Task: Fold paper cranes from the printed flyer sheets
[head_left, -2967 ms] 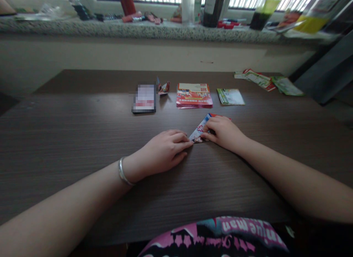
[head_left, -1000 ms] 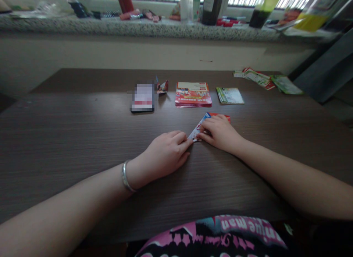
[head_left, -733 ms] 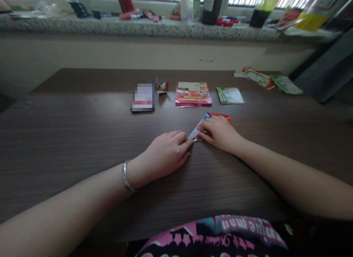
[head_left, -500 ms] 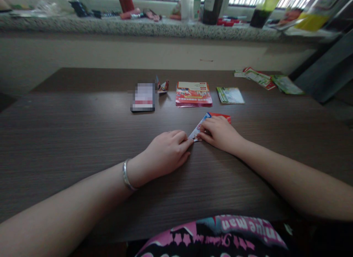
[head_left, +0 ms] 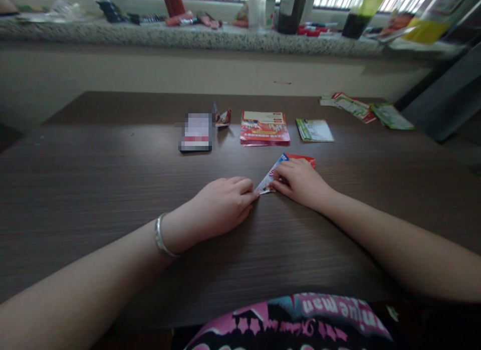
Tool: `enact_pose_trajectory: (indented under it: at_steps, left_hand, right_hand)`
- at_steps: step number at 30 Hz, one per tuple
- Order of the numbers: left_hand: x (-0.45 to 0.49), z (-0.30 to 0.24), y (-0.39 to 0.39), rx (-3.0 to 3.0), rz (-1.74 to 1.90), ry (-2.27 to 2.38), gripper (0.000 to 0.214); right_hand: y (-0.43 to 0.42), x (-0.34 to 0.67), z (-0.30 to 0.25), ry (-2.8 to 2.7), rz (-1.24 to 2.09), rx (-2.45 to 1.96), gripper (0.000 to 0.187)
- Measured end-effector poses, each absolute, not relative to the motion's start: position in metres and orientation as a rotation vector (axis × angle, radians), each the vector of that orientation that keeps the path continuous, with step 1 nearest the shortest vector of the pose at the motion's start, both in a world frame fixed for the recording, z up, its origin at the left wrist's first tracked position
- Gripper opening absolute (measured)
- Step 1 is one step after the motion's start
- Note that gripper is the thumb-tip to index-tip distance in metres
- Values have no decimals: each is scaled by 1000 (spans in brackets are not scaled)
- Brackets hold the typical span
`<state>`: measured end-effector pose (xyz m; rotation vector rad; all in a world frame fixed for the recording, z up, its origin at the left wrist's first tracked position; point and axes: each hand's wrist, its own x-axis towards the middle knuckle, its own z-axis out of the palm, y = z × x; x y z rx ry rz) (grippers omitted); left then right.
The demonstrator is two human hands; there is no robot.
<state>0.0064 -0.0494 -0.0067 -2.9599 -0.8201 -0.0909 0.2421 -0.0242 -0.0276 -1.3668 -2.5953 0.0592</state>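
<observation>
A folded sheet of printed paper [head_left: 266, 183], white and blue with a red part, lies on the table in front of me, its pointed corner toward my left. My right hand [head_left: 300, 178] rests over it, fingers bent and thumb pressed on the near edge. My left hand [head_left: 227, 204], wearing a silver bangle [head_left: 161, 234], has its fingers closed together at the pointed corner. Its fingertips touch the very tip. The underside of those fingers is hidden.
Behind the paper stand a phone-like blurred object [head_left: 196, 132], a small folded paper figure [head_left: 223, 118], a stack of red leaflets [head_left: 265, 128] and a small green-white pile [head_left: 314, 130]. More leaflets [head_left: 355, 107] lie far right. Bottles and pens crowd the stone sill [head_left: 225, 39].
My left hand has slid slightly left, toward the tip of the folded paper, uncovering a little more of the corner. The right hand stays in place on the paper.
</observation>
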Motion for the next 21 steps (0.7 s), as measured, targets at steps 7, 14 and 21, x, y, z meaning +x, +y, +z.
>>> enact_pose_trajectory:
  at_steps: [7, 14, 21]
  left_hand:
    - [4, -4, -47, -3015, -64, -816, 31]
    - [-1, 0, -43, -3071, -59, -819, 29]
    - [-7, -3, -38, -3173, -273, -820, 30]
  right_hand:
    - [-26, 243, -27, -2588, 48, -1358, 22]
    - [-27, 247, -29, -2582, 58, -1339, 23]
    - [-30, 248, -27, -2571, 53, -1332, 22]
